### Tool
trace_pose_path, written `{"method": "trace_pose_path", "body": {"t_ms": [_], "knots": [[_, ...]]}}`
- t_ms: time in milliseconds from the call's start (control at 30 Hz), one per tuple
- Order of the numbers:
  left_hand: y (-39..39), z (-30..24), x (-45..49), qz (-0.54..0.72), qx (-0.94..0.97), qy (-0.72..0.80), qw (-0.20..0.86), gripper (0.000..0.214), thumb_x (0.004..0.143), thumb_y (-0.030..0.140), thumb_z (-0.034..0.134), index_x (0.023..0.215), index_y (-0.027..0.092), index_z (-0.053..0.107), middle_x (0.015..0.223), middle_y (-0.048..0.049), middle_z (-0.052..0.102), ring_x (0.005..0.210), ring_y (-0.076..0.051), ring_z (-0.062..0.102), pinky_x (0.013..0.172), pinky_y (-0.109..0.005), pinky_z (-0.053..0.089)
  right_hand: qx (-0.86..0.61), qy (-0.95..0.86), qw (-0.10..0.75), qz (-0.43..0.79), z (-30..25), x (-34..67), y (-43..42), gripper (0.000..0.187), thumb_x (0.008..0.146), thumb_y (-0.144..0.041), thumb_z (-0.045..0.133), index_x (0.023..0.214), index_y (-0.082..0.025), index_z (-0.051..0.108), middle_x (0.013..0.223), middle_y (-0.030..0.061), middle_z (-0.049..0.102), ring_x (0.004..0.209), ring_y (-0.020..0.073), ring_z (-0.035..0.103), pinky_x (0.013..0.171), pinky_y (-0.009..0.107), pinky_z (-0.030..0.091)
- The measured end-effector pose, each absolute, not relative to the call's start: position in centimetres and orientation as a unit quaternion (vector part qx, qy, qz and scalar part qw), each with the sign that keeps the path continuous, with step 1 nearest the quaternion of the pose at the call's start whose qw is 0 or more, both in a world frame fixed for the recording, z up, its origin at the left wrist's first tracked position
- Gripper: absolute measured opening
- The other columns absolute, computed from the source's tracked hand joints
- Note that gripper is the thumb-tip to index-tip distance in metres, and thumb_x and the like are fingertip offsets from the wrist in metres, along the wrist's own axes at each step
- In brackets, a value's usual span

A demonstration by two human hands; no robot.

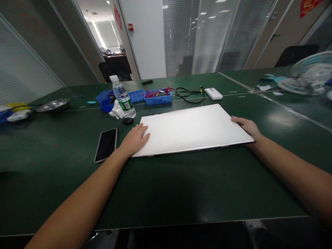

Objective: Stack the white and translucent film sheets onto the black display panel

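A flat white rectangular panel (189,129) with a thin black edge lies in front of me, its right end looking slightly raised off the table. My left hand (135,139) rests on its left end, fingers and thumb spread over the white face. At the right end, my right hand (247,128) grips the black edge, thumb along the top and the other fingers hidden beneath. A phone (106,145) with a dark screen lies left of my left wrist. Just beyond my left hand sits a small black rounded object (127,120).
Behind the panel on the green table (181,193) stand a water bottle (123,98), a blue bin (158,99) of red wires, a black cable (190,96) and a white box-like device (213,93). A metal dish (53,105) is left; a fan (308,74) lies right.
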State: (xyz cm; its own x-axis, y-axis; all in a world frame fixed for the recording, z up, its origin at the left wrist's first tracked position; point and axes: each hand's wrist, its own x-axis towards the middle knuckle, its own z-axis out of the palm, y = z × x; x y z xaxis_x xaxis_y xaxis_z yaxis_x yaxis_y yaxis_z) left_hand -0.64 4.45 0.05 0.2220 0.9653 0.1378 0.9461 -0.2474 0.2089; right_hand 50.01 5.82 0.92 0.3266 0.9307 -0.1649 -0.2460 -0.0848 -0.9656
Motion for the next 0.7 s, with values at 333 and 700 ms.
{"method": "trace_pose_path", "body": {"t_ms": [333, 700], "knots": [[1.0, 3.3, 2.6, 0.174, 0.883, 0.432, -0.052, 0.049, 0.108, 0.051, 0.055, 0.139, 0.021, 0.076, 0.158, -0.0163, 0.067, 0.147, -0.035, 0.063, 0.129, -0.056, 0.045, -0.656, -0.288, 0.533, 0.449, 2.3, 49.4, 6.2, 0.04, 0.083, -0.006, 0.076, 0.122, -0.014, 0.079, 0.086, 0.0059, 0.079, 0.06, 0.0172, 0.068, 0.048, 0.024, 0.055], [-1.2, 2.8, 6.1, 0.228, 0.936, 0.185, -0.196, 0.025, 0.111, 0.022, 0.057, 0.131, 0.017, 0.07, 0.131, -0.0128, 0.081, 0.111, -0.026, 0.077, 0.093, -0.041, 0.064, -0.685, -0.331, 0.494, 0.42, 2.7, 49.0, 5.8, 0.052, 0.098, -0.008, 0.071, 0.15, -0.01, 0.073, 0.117, 0.0176, 0.083, 0.06, 0.0124, 0.067, 0.054, 0.023, 0.051]]}}
